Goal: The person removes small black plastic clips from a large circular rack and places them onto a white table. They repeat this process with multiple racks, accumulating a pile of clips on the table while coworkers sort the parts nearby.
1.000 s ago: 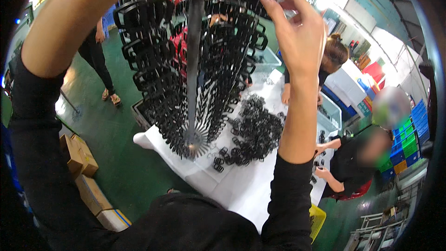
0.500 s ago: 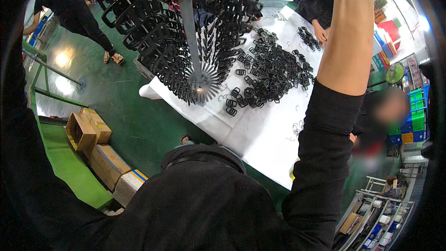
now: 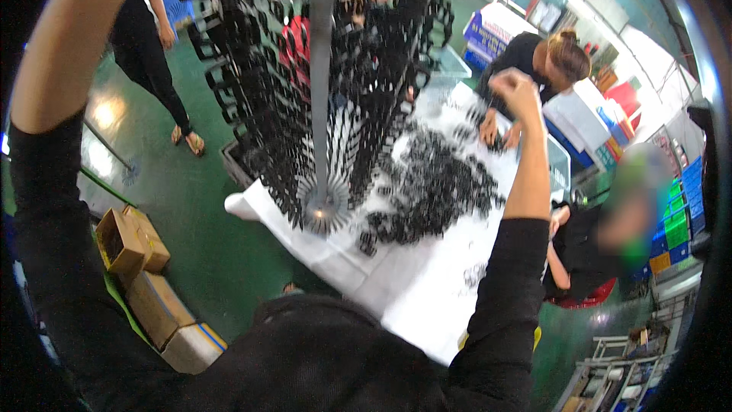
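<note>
A tall hanging rack (image 3: 321,91) with a flat grey metal bar at its middle is loaded with rows of black plastic buckles (image 3: 255,84). Its lower end is a round hub of thin metal spokes (image 3: 324,210). My right hand (image 3: 517,93) is raised to the right of the rack, apart from it, with fingers curled together. It is slightly blurred, and anything in it is too small to make out. My left forearm (image 3: 72,53) reaches up along the left edge, and that hand is beyond the picture. A pile of black buckles (image 3: 435,187) lies below on a white-covered table (image 3: 415,301).
Across the table a person (image 3: 526,69) bends over a few buckles. Another person (image 3: 602,236) sits at the right, and one (image 3: 149,61) stands at the far left. Cardboard boxes (image 3: 156,290) line the floor at lower left. Metal shelving (image 3: 618,378) is at lower right.
My right hand has come down into view from above the top edge. My left forearm has risen into the upper left. The view has shifted, so rack and table appear lower.
</note>
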Action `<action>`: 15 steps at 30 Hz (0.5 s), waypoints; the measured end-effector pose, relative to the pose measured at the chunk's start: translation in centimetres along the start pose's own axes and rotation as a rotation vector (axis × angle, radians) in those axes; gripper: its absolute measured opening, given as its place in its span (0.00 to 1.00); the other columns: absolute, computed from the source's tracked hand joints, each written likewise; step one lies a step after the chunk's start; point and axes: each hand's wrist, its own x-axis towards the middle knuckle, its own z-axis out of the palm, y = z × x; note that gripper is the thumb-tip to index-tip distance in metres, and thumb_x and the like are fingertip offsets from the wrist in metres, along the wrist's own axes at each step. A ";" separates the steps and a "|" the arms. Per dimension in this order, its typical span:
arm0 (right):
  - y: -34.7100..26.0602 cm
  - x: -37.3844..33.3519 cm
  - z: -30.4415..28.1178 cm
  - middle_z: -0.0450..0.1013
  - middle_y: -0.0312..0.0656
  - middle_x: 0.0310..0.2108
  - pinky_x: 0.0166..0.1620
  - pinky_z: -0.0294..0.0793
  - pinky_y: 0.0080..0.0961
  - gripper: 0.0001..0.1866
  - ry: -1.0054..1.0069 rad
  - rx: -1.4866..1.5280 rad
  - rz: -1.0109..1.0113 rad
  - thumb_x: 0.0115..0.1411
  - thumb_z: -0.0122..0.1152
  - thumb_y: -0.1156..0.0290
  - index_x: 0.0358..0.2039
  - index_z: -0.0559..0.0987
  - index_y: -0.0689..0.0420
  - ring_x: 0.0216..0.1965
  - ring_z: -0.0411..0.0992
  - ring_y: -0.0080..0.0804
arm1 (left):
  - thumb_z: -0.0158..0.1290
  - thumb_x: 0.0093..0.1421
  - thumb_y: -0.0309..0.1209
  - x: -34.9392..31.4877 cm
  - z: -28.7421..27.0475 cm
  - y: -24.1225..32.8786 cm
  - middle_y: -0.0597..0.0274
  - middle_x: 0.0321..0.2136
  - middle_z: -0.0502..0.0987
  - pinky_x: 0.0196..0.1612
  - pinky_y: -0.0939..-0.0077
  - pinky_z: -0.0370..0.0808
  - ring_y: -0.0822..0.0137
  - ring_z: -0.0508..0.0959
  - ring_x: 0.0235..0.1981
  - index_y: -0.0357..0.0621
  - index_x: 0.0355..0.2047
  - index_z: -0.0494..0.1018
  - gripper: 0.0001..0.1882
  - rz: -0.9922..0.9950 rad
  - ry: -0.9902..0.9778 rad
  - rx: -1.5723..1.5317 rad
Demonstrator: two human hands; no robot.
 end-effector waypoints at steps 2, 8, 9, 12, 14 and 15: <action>-1.9 -0.5 0.0 0.80 0.43 0.40 0.45 0.74 0.33 0.22 0.076 -0.038 0.000 0.53 0.67 0.50 0.41 0.83 0.52 0.41 0.78 0.40 | 0.51 0.59 0.32 0.2 -0.2 0.3 0.38 0.51 0.74 0.57 0.56 0.73 0.52 0.76 0.53 0.33 0.57 0.67 0.26 -0.026 -0.075 -0.066; -16.3 -2.3 -6.2 0.79 0.39 0.27 0.29 0.71 0.22 0.16 0.678 0.642 -0.303 0.60 0.64 0.56 0.39 0.84 0.56 0.24 0.73 0.21 | 0.51 0.55 0.41 0.0 2.8 1.4 0.32 0.47 0.75 0.57 0.59 0.72 0.47 0.77 0.50 0.26 0.57 0.65 0.35 0.259 0.257 0.267; -18.5 -3.3 -6.7 0.79 0.37 0.26 0.29 0.70 0.22 0.15 0.717 0.546 -0.330 0.59 0.66 0.56 0.37 0.84 0.55 0.23 0.72 0.22 | 0.51 0.54 0.40 0.3 2.6 1.7 0.33 0.45 0.76 0.55 0.60 0.73 0.47 0.78 0.48 0.26 0.56 0.67 0.33 0.204 0.219 0.260; -23.4 -5.1 -6.7 0.80 0.38 0.27 0.29 0.72 0.31 0.12 0.811 0.261 -0.420 0.55 0.67 0.57 0.32 0.84 0.51 0.23 0.75 0.34 | 0.51 0.54 0.36 1.7 1.2 2.9 0.34 0.37 0.79 0.47 0.62 0.76 0.47 0.80 0.43 0.30 0.52 0.72 0.28 0.029 0.015 0.234; -25.1 -5.2 -6.5 0.79 0.42 0.26 0.31 0.74 0.36 0.11 0.821 0.156 -0.389 0.56 0.66 0.58 0.30 0.84 0.52 0.25 0.77 0.43 | 0.52 0.52 0.30 1.8 1.7 2.8 0.36 0.34 0.79 0.44 0.60 0.77 0.45 0.80 0.39 0.33 0.48 0.76 0.22 0.025 0.120 0.308; -25.5 -5.1 -6.4 0.79 0.44 0.26 0.33 0.74 0.38 0.11 0.796 0.105 -0.343 0.56 0.65 0.58 0.30 0.84 0.52 0.27 0.77 0.45 | 0.53 0.51 0.27 1.8 2.0 2.8 0.37 0.32 0.80 0.42 0.59 0.77 0.45 0.81 0.37 0.35 0.45 0.77 0.20 0.020 0.172 0.344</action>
